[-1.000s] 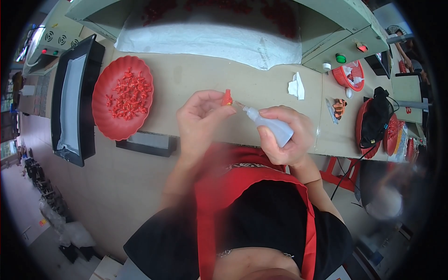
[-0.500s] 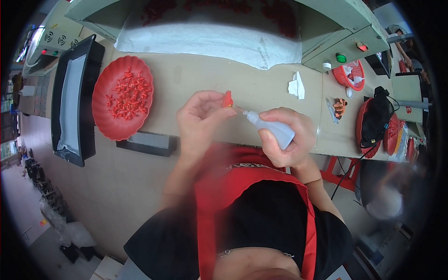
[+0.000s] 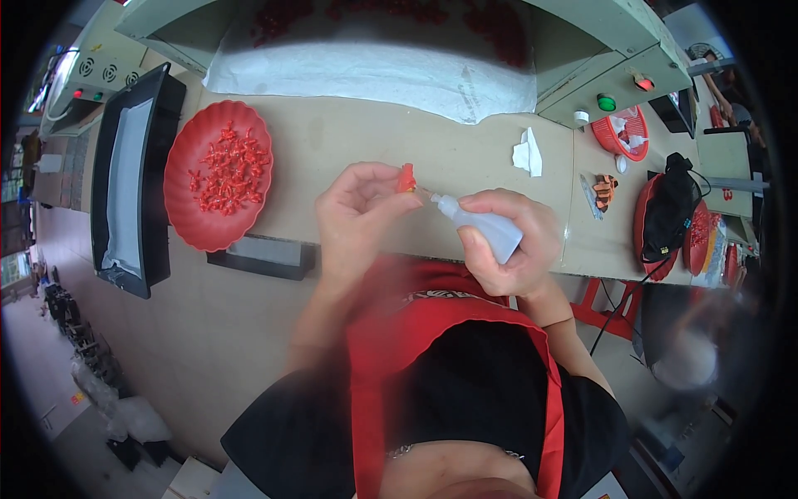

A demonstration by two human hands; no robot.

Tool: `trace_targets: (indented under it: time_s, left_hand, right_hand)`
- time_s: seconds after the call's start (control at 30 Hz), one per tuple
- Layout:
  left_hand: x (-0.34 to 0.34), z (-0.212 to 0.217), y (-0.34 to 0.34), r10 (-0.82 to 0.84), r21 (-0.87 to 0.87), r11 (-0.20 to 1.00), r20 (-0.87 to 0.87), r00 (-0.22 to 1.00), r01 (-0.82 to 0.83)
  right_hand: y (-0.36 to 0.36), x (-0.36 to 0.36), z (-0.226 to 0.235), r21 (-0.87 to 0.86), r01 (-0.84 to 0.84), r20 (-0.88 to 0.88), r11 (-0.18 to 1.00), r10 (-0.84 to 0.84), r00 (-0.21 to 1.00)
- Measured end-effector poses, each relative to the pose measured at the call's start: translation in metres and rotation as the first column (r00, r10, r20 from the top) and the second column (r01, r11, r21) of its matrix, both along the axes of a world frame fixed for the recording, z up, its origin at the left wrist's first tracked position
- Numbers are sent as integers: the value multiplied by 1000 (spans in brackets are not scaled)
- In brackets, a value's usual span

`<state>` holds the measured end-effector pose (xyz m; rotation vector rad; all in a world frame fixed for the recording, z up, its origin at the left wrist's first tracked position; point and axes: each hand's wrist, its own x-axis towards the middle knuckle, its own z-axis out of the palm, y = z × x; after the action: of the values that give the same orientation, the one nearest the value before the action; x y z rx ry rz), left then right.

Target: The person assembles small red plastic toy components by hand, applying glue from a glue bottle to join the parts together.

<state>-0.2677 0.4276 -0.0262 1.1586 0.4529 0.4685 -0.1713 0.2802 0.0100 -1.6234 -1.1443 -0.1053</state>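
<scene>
My left hand (image 3: pixel 357 208) is closed, pinching a small red figurine (image 3: pixel 406 177) between thumb and fingertips. In my right hand (image 3: pixel 519 237) is a translucent white squeeze bottle (image 3: pixel 490 229), tilted so its thin nozzle points left at the figurine. The nozzle tip is right beside the figurine's lower side; whether they touch I cannot tell. To the left, a red scalloped plate (image 3: pixel 184 200) bears a heap of small glossy red pieces (image 3: pixel 229 170).
A long black tray (image 3: pixel 158 183) with a pale lining stands at the far left. Ahead is a green-grey machine (image 3: pixel 573 66) with a white cloth (image 3: pixel 374 79). On the right are a crumpled tissue (image 3: pixel 527 153), a red basket (image 3: pixel 633 133), an orange-black piece (image 3: pixel 605 191) and a black bag (image 3: pixel 669 208).
The squeeze bottle and my right hand have shifted very slightly to the left. My left hand still holds the figurine in nearly the same place.
</scene>
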Motion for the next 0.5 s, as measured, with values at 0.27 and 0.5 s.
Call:
trace_targets:
  time_s: [0.27, 0.5]
  left_hand:
    - [2, -1, 3, 8, -2, 1000, -17, 1000, -8]
    - [-3, -19, 19, 106, -22, 994, -33, 994, -106]
  right_hand:
    - [2, 3, 0, -11, -15, -7, 1000, 15, 1000]
    - [11, 6, -12, -53, 23, -600, 998, -50, 798]
